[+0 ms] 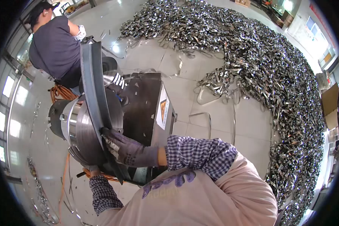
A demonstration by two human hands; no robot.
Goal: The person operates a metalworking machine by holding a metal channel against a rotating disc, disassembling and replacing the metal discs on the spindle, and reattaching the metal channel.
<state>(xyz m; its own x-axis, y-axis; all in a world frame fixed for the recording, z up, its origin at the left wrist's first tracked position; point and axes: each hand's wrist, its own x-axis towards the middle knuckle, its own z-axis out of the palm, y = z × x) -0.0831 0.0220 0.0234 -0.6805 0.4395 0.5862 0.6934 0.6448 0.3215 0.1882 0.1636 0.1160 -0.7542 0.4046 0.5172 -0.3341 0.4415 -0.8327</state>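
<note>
The left hand (pixel 92 168) is at the lower edge of the metal coil (pixel 84 120), left of centre in the frame; its fingers are hidden, so I cannot tell whether it clasps anything. The gloved right hand (pixel 130 150) lies at the curved metal bar (pixel 95 83), fingers bent towards its edge; whether they close on it is unclear.

The step looks like steadying or guiding the coil and bar with both hands. The next move seems to call for even pressure from the two sides, with fingers clear of the coil's edges.

In the lower left, the left forearm slants steeply up from the bottom, its checked sleeve (pixel 103 196) ending near the wrist. The bar rises across the coil's face towards the upper left. Just below centre, the right forearm runs nearly level leftward from a bent elbow, a band of bare wrist showing; the dark machine box (pixel 139 109) stands beyond it.
</note>
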